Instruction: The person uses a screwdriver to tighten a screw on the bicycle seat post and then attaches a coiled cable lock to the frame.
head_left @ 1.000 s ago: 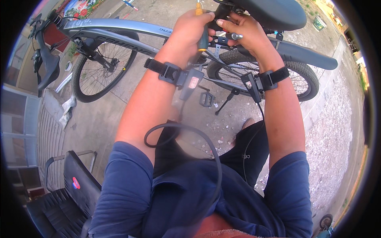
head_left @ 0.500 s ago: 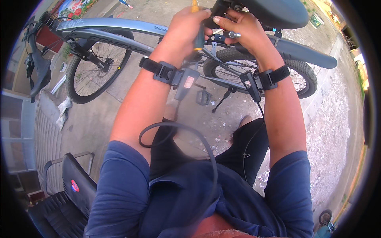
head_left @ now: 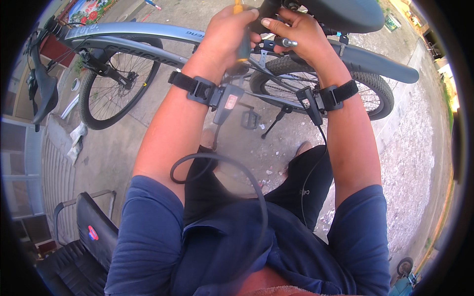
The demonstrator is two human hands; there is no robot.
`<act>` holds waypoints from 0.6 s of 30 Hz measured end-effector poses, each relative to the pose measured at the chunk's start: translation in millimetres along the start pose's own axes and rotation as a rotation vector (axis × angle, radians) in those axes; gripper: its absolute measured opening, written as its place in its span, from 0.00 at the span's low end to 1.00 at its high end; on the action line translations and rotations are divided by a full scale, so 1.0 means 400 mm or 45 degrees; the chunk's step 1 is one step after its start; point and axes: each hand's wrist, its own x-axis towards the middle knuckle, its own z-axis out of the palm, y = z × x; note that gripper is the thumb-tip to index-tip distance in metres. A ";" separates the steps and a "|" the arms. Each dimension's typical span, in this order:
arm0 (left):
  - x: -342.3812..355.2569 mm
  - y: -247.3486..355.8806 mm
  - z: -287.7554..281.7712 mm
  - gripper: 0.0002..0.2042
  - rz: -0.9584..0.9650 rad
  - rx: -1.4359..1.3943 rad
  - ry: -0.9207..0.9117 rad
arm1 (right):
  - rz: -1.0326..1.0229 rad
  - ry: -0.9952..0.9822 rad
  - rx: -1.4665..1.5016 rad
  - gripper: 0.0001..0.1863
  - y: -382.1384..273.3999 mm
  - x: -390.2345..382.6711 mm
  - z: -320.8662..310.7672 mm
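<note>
Compared with the earlier frames, both hands sit at the same place under the saddle; the view has shifted slightly, so the front wheel lies nearer the left rim.

The left hand (head_left: 228,30) is closed around a screwdriver (head_left: 241,34) with a yellow-and-dark handle, held upright, its yellow end showing above the fist. The right hand (head_left: 302,30) is just beside it, fingers curled around the seat clamp (head_left: 276,43), a dark fitting with a silver bolt end projecting toward the right. The two hands are close together, almost touching at the fingertips.

The saddle (head_left: 340,12) lies directly above the right hand. The grey bicycle frame (head_left: 133,30) runs left from the hands to the front wheel (head_left: 116,84). The rear wheel (head_left: 365,86) stands behind the right wrist. A black chair (head_left: 84,237) stands at lower left.
</note>
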 end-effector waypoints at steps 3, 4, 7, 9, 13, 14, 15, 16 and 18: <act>-0.004 -0.001 -0.005 0.14 0.002 -0.031 -0.063 | 0.107 -0.055 0.020 0.32 0.003 0.002 -0.011; -0.005 0.001 -0.003 0.14 0.003 -0.030 -0.061 | 0.106 -0.056 0.021 0.32 0.006 0.001 -0.009; -0.010 0.004 0.001 0.15 0.016 -0.029 -0.030 | 0.044 -0.040 -0.030 0.33 0.005 -0.002 -0.005; -0.012 0.000 -0.005 0.14 0.029 0.014 -0.032 | 0.016 -0.069 -0.100 0.36 -0.012 -0.007 -0.004; -0.006 -0.003 -0.005 0.15 0.019 0.027 -0.044 | 0.024 0.015 -0.211 0.23 0.017 -0.002 0.005; -0.006 -0.004 -0.006 0.15 0.017 0.025 -0.052 | 0.024 0.017 -0.213 0.23 0.016 -0.004 0.004; -0.007 -0.005 -0.007 0.15 0.015 0.023 -0.059 | 0.023 0.012 -0.205 0.23 0.014 -0.006 0.003; -0.009 -0.006 -0.006 0.15 0.013 0.025 -0.057 | 0.023 0.004 -0.192 0.23 0.014 -0.009 0.005; -0.013 -0.008 -0.004 0.16 0.031 0.019 -0.032 | -0.012 -0.024 -0.150 0.29 0.005 -0.011 0.004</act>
